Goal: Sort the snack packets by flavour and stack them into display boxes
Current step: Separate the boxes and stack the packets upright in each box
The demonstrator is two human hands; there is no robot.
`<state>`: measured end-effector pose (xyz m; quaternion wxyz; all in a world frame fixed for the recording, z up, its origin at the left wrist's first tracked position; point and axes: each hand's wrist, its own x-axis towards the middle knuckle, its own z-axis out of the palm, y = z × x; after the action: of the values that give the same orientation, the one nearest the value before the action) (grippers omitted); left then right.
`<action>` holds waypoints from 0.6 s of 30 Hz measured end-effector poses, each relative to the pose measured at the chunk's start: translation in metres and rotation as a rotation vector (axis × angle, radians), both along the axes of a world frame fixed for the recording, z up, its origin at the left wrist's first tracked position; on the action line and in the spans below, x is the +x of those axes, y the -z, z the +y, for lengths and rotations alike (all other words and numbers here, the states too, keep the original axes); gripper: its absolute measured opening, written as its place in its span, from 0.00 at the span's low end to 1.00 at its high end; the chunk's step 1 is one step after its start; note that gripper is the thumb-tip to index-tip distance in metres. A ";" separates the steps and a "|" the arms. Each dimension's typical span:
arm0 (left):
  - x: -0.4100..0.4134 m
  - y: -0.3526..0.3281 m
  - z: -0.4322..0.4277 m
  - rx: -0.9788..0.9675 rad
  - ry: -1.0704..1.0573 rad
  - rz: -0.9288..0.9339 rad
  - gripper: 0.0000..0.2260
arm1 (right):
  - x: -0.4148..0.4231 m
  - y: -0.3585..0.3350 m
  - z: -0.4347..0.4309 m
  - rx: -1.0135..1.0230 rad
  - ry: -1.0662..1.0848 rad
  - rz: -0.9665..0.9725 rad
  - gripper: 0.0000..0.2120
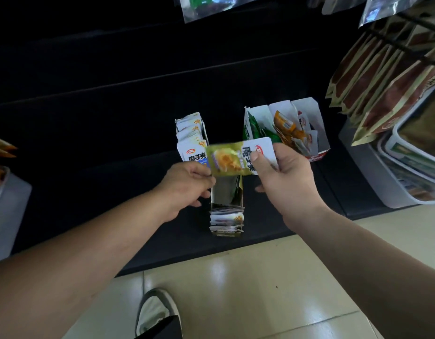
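Partway through, judging by how the boxes on the dark shelf stand.

In hand now: 1 yellow-green packet, held level just above the centre box. Pinched at its left end by the left hand. Gripped at its white right end by the right hand, thumb on top. Blurred toward the left end.

Centre box: long and open-topped, running toward the camera. Holds a short stack of packets on edge at the near end. Bare and shiny along most of its length. Probably the home for the held packet, going by the matching yellow-green wall, so plenty left to fill here.

Left box: packed with blue-and-white packets standing in a row. Looks full or close to it.

Right box: seemingly split into 3 sections.
- Left: green packets.
- Middle: orange packets.
- Right: red-and-white packets.

All loose and tilted rather than stacked. Cannot tell whether 1 divided box or 3 set side by side. Grouped by colour already, but in all likelihood yet to be squared up.
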<state>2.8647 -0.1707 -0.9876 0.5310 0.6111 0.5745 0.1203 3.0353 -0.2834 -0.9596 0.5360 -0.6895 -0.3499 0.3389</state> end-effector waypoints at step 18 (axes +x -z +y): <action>-0.010 0.025 0.000 0.165 0.209 0.208 0.15 | -0.015 0.038 -0.006 -0.259 -0.416 -0.500 0.04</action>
<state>2.8546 -0.1708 -1.0126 0.4265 0.7181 0.5479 0.0475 3.0208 -0.2898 -0.9976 0.2613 -0.7275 -0.5573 0.3031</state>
